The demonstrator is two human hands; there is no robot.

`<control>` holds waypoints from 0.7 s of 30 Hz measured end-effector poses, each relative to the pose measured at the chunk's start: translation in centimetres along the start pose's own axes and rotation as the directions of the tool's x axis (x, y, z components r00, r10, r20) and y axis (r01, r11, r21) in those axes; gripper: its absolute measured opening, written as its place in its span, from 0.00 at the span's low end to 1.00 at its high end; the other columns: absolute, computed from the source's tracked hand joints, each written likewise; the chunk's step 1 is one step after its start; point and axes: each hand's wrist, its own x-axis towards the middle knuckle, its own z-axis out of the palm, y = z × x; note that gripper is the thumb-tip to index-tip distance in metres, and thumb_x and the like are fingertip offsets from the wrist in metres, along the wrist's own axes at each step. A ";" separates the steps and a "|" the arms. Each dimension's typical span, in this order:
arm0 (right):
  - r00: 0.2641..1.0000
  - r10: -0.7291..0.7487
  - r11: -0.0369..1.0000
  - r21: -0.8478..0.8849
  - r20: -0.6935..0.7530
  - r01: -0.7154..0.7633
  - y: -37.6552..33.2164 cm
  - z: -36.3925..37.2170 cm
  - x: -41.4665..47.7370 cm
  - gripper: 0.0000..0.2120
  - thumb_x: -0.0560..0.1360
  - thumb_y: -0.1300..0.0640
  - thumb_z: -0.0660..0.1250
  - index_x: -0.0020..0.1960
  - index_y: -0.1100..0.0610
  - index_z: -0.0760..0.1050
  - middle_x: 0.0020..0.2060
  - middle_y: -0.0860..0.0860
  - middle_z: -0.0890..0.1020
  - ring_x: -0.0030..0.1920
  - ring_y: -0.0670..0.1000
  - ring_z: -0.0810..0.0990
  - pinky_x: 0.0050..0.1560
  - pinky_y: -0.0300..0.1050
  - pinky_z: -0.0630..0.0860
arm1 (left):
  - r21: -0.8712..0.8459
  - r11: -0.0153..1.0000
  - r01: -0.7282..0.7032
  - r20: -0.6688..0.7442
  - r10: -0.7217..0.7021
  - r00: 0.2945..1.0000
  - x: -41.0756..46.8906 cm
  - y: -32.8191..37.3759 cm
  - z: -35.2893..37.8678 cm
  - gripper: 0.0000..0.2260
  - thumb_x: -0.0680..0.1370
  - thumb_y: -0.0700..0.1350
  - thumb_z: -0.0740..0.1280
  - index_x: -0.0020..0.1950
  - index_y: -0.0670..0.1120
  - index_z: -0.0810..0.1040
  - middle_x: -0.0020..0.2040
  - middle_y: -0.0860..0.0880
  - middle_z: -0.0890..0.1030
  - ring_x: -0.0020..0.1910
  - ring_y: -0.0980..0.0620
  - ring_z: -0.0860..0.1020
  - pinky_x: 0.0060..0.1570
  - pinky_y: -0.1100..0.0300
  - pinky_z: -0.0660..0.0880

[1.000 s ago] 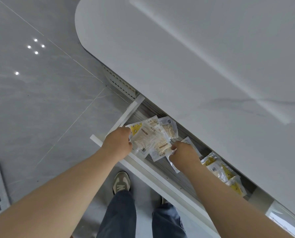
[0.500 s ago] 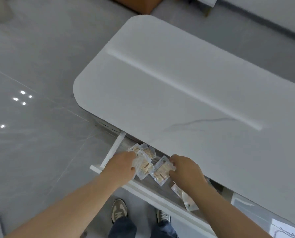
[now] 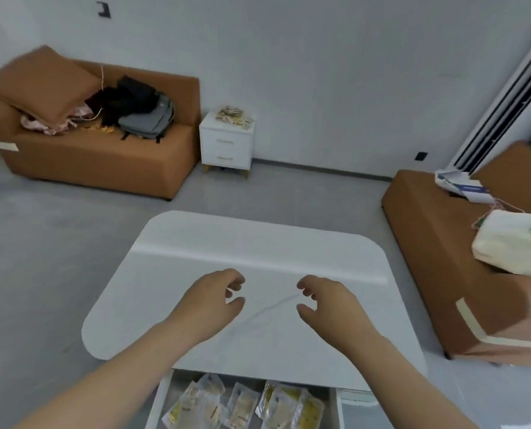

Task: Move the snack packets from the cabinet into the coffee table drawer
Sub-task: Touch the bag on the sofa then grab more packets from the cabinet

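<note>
"White tabletop, nothing on it. Did the left hand [image 3: 210,300] carry anything above the coffee table [image 3: 258,243]?"

"No. Its fingers were loosely curled round nothing, with the thumb apart from them. Far behind it, a pile of snack packets [image 3: 234,116] lay on top of the white cabinet [image 3: 225,144]."

"So the job was not finished?"

"Part done, by the look of it. At the near edge the drawer [image 3: 159,397] stood pulled out. The stowed packets [image 3: 242,404] lay flat and overlapping inside, the paler ones to the left and the yellow ones to the right."

"And the right hand [image 3: 329,301]?"

"The same: loosely curled, empty, above the table and apart from the left. The far pile was probably what remained to fetch."
</note>
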 end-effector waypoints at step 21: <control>0.915 0.173 0.957 -0.156 -0.364 -0.243 27.9 -31.2 -27.4 0.17 0.75 0.50 0.63 0.64 0.47 0.70 0.60 0.44 0.77 0.59 0.46 0.75 0.56 0.40 0.73 | 0.008 0.833 -0.553 -0.024 0.553 0.833 -3.2 46.6 12.8 0.11 0.76 0.45 0.65 0.57 0.55 0.74 0.50 0.61 0.76 0.49 0.65 0.74 0.48 0.70 0.71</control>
